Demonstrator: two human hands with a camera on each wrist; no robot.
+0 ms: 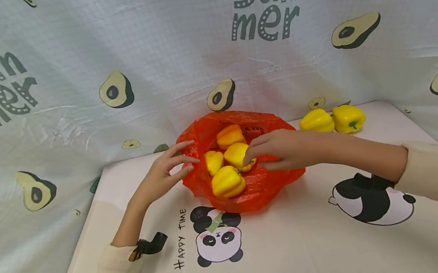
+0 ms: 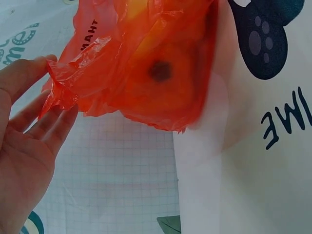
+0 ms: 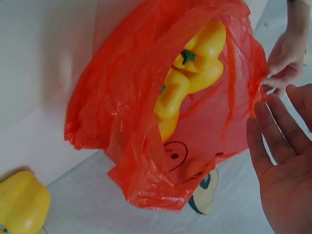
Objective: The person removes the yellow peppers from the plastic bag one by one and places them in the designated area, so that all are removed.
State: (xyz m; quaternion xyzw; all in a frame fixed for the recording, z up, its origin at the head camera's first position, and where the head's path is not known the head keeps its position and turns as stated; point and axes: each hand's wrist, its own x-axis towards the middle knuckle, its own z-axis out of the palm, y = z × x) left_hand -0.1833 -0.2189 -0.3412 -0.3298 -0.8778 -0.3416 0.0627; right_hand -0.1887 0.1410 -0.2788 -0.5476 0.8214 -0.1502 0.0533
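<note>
A red plastic bag (image 1: 252, 196) lies on the table with its mouth wide, holding several yellow bell peppers (image 1: 228, 181); one at the back looks orange. At the bag's left rim, my left hand (image 1: 163, 169) pinches the thin plastic (image 2: 63, 87) between thumb and fingers. My right hand (image 1: 282, 146) hovers over the bag's right side, partly hiding its inside. In the right wrist view the fingers of that right hand (image 3: 287, 165) are extended and hold nothing.
Two more yellow bell peppers (image 1: 316, 121) sit side by side at the table's back right. A white curtain (image 1: 174, 45) printed with avocados hangs right behind the table. Panda drawings (image 1: 218, 242) mark the pale table cover (image 1: 283, 248).
</note>
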